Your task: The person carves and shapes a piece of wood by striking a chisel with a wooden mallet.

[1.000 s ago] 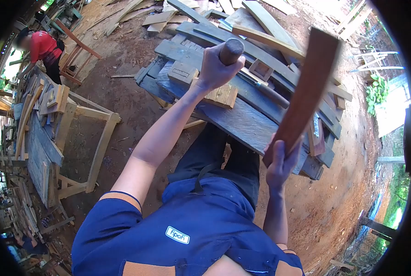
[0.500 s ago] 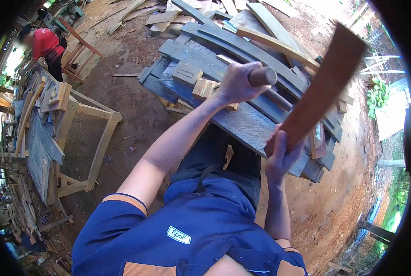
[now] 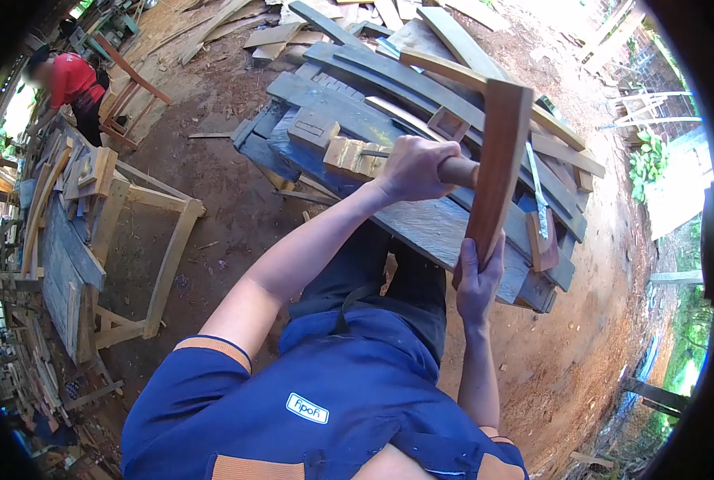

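My left hand (image 3: 417, 168) is wrapped round a thick round wooden bar (image 3: 458, 171), whose far end meets or passes behind a curved reddish-brown board (image 3: 501, 152). Fingers and thumb of my right hand (image 3: 480, 276) grip that board's lower end, and it stands nearly upright in view. Both hands are over a bench of dark planks (image 3: 429, 216). Beside my left hand lies a pale wooden block (image 3: 345, 158), with a thin dark piece across its top. Another block with a marked rectangle (image 3: 313, 130) sits further left.
Long boards (image 3: 453, 72) are stacked across the bench's far side. A second wooden bench (image 3: 73, 248) with loose pieces stands at the left. Beyond it a person in a red top (image 3: 73, 76) bends near a chair-like wooden frame (image 3: 129, 72). Scrap wood (image 3: 273, 36) lies on the ground.
The curved board has swung left and more upright, now across the round bar's end. My left hand has moved slightly down. The view has shifted a little.
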The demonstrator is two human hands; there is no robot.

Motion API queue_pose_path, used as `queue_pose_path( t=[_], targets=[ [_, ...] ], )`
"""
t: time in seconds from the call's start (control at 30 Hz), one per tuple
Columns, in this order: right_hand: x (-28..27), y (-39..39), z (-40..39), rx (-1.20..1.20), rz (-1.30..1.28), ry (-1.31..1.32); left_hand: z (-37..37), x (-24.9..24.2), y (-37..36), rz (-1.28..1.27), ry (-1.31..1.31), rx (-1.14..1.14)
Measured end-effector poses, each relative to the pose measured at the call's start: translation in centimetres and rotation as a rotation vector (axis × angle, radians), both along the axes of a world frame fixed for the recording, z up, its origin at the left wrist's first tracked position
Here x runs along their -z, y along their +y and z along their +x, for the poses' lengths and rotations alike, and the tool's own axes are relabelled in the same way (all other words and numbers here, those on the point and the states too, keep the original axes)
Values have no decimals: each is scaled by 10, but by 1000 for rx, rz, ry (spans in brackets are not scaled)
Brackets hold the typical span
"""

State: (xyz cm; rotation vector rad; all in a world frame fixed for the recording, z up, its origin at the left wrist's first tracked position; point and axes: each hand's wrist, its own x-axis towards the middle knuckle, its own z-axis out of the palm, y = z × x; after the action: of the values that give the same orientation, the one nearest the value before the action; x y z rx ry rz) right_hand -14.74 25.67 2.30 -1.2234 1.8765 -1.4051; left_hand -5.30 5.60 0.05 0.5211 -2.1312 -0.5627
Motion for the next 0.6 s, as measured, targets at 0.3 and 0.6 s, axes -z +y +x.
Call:
queue_pose_path(
  t=[0.3, 0.6],
  targets=[
    [12, 14, 3, 22, -72, -12, 62, -44, -54, 501, 816, -152],
    [13, 18, 5, 30, -9, -144, 61, -40, -45, 486, 651, -116]
  ],
)
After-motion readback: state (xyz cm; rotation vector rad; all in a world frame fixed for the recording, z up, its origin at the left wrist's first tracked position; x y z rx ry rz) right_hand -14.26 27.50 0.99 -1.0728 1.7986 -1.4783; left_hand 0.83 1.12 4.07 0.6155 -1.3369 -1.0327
